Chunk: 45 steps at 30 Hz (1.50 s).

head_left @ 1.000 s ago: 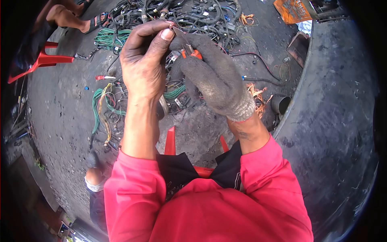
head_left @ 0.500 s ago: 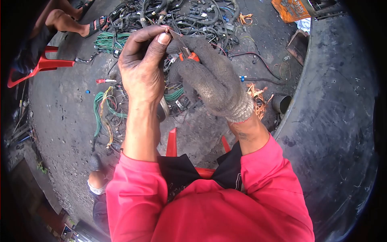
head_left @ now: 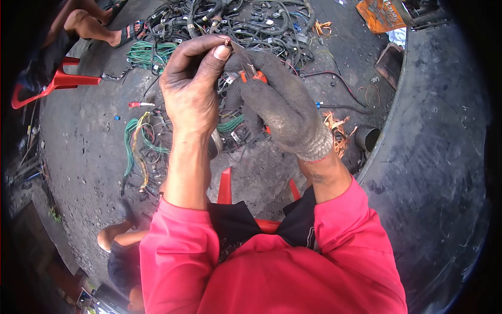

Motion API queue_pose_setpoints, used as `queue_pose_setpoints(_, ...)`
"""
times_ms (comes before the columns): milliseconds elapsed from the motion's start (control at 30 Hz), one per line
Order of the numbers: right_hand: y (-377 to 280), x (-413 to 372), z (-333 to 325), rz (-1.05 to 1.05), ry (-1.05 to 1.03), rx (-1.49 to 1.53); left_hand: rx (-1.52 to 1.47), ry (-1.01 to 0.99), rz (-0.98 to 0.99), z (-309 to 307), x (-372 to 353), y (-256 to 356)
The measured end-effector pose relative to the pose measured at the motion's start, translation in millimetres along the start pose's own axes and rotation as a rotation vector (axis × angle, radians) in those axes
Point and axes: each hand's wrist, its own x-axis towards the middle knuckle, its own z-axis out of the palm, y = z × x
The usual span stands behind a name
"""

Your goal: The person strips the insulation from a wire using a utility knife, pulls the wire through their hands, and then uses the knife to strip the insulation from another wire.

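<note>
My left hand [head_left: 194,78] is bare and dirty. Its thumb and forefinger pinch a small copper-coloured piece [head_left: 227,42], mostly hidden by the fingertips. A grey knitted glove covers my right hand [head_left: 282,104], which grips a utility knife [head_left: 258,77] with an orange handle. The knife's blade points up and left, its tip right beside the pinched piece. Beyond both hands, a tangled heap of dark wiring harnesses [head_left: 282,26] lies on the ground.
Green wire bundles [head_left: 151,53] lie at the left, stripped copper-coloured strands [head_left: 339,133] at the right beside a dark metal can [head_left: 367,138]. A large dark curved panel [head_left: 429,167] fills the right side. Another person's leg [head_left: 97,29] shows near a red plastic chair [head_left: 63,81].
Both hands have shifted slightly right in view, along with the scene; grips look the same. At lower left, another person's legs and arm have moved further into sight.
</note>
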Motion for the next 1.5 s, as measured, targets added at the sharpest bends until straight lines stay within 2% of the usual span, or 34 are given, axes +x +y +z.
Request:
queue_pose_setpoints(67, -6.5, 2.8, -3.3, 0.257, -0.031, 0.215, 0.026, -0.007, 0.014, 1.7, 0.3, 0.2)
queue_pose_setpoints(133, -2.5, 0.6, -3.4, 0.181, -0.035, 0.132, -0.077, 0.031, 0.004, 5.2, 0.6, 0.8)
queue_pose_setpoints(200, -1.7, 0.6, -2.5, 0.105, -0.038, 0.052, -0.039, 0.003, 0.014, 1.3, 0.2, -0.3)
queue_pose_setpoints(500, -13.2, 5.6, -6.1, 0.513, 0.000, 0.378, 0.002, -0.033, 0.008, -0.7, 0.2, 1.1)
queue_pose_setpoints(867, -2.6, -1.6, -6.7, 0.381, -0.072, 0.200, 0.062, -0.063, 0.053, -1.1, 1.1, 3.6)
queue_pose_setpoints(900, -1.4, -0.6, -6.2, 0.381, -0.072, 0.201, 0.137, -0.064, 0.060, -1.1, 1.0, 7.1)
queue_pose_setpoints(967, 0.8, 1.7, -4.8, 0.195, -0.053, -0.009, 0.212, -0.065, 0.068, -3.9, 2.1, 9.0)
queue_pose_setpoints(1033, -7.4, 4.2, -6.8, 0.256, -0.067, 0.017, 0.410, -0.156, 0.157, -7.9, 5.4, 7.9)
queue_pose_setpoints(1067, -10.4, 5.2, -7.4, 0.319, -0.080, 0.043, 0.411, -0.155, 0.157, -7.4, 5.2, 7.9)
queue_pose_setpoints(1100, -10.5, 5.1, -8.1, 0.318, -0.081, 0.045, 0.301, -0.120, 0.120, -5.3, 4.7, 8.6)
queue_pose_setpoints(1133, -10.3, 4.6, -9.9, 0.417, -0.001, 0.145, 0.190, -0.087, 0.082, -3.4, 4.6, 9.2)
queue_pose_setpoints(1167, -10.1, 4.5, -11.1, 0.515, 0.080, 0.244, 0.190, -0.087, 0.082, -2.4, 4.3, 10.2)
queue_pose_setpoints(1200, -11.3, 5.9, -12.3, 0.516, 0.081, 0.244, 0.183, -0.106, 0.084, -1.0, 3.9, 11.2)
queue_pose_setpoints(1267, -14.6, 8.5, -14.2, 0.652, 0.151, 0.396, 0.175, -0.125, 0.081, 0.3, 3.6, 11.2)
queue_pose_setpoints(1333, -10.3, 6.3, -12.8, 0.601, 0.108, 0.289, 0.228, -0.206, 0.103, 0.1, 3.2, 10.8)
queue_pose_setpoints(1400, -8.8, 5.6, -11.7, 0.547, 0.063, 0.184, 0.217, -0.197, 0.055, 3.9, 0.8, 14.2)
queue_pose_setpoints(1467, -9.6, 6.6, -10.6, 0.396, 0.017, -0.022, 0.205, -0.188, 0.012, 5.6, -0.7, 13.9)
queue_pose_setpoints(1500, -10.2, 6.5, -8.9, 0.396, 0.017, -0.022, 0.198, -0.196, 0.021, 5.5, -1.0, 12.0)
